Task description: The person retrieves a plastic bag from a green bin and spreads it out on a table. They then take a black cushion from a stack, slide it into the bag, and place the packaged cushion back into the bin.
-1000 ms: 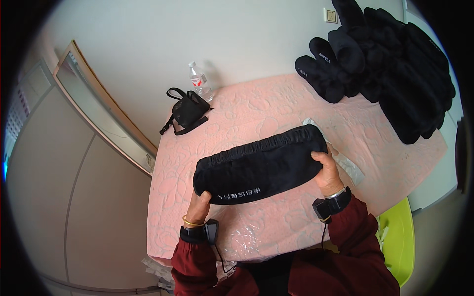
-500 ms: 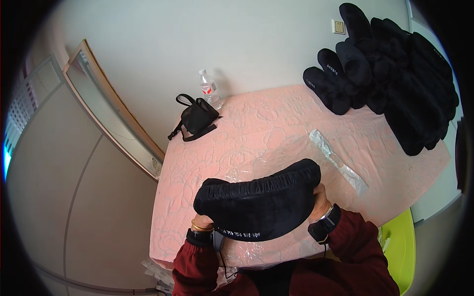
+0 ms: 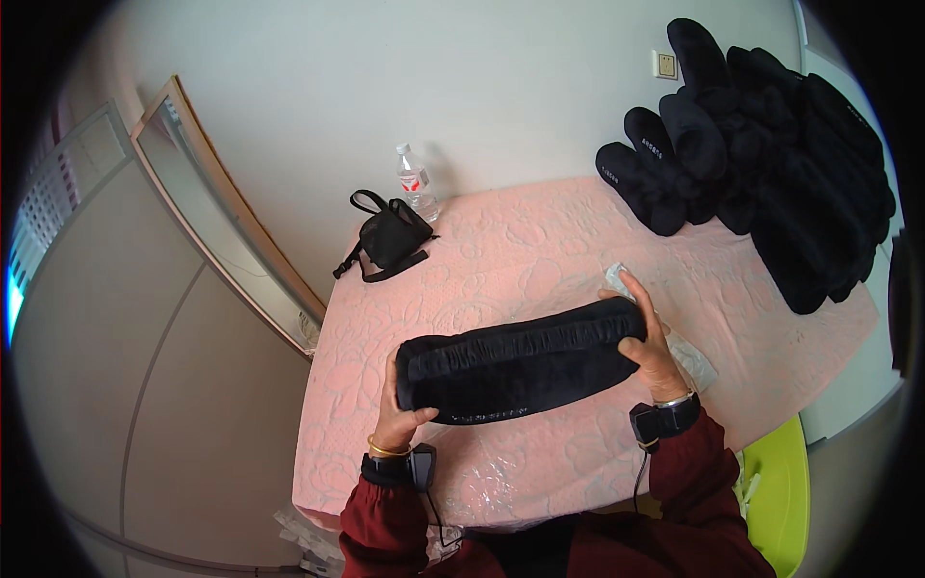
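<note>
Between my two hands is a long black plush piece [image 3: 520, 371], something like a soft cushion or cover, with a gathered elastic edge along its top and small pale lettering near its lower edge. My left hand [image 3: 397, 414] grips its left end, thumb in front and fingers behind. At the other end, my right hand [image 3: 657, 352] clasps the piece with the thumb in front and the index finger extended upward. The piece is held level above the pink quilted tablecloth [image 3: 482, 226]. Partly behind my right hand lies a crumpled clear-and-white plastic strip [image 3: 692, 361].
A tall pile of similar black plush pieces [image 3: 771, 164] fills the back right. At the back left stand a clear water bottle [image 3: 418, 188] and a small black strapped bag [image 3: 395, 236]. A lime-green bin [image 3: 776, 511] sits by the right edge, and a framed mirror [image 3: 222, 212] leans left.
The black plush piece has gone from curved and bulging to straighter and flatter. It has shifted slightly to the right, and my right-hand fingers have come into view around its end.
</note>
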A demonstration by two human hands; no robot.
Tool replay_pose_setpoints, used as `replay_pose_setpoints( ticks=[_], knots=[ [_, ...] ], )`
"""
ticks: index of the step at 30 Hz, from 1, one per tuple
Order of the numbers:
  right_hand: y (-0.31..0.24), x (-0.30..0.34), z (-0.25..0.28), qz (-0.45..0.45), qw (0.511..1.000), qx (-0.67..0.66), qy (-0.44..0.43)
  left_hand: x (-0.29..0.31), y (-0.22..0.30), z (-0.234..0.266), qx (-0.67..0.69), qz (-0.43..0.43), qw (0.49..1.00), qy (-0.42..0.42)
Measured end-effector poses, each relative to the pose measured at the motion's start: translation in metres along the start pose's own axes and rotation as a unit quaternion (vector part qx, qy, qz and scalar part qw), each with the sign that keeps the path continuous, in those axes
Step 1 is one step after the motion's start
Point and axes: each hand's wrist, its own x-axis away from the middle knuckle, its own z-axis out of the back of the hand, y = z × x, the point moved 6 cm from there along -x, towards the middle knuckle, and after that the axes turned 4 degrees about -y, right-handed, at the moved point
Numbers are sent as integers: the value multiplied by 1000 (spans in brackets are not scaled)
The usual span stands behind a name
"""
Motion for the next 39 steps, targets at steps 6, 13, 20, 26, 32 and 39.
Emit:
replay_pose_setpoints(
  ticks=[6, 13, 20, 26, 32, 39],
  knots=[
    [14, 0, -1, -58, 996, 61, -30, -2, 12, -4, -43, -51, 998, -3],
    [6, 1, -7, 84, 954, 280, -62, -2, 14, -8, -81, 53, 995, -29],
    [3, 0, -25, 100, 922, 359, -103, -9, 11, -11, -268, -21, 960, -74],
    [15, 1, -15, 38, 920, 366, -131, -5, -11, -2, -199, 66, 976, -59],
    [34, 0, -2, -12, 927, 347, -141, 1, -9, -1, -179, 72, 979, -70],
    [44, -3, 3, 18, 931, 360, -59, -1, -4, -12, -255, 63, 961, -81]
  ],
)
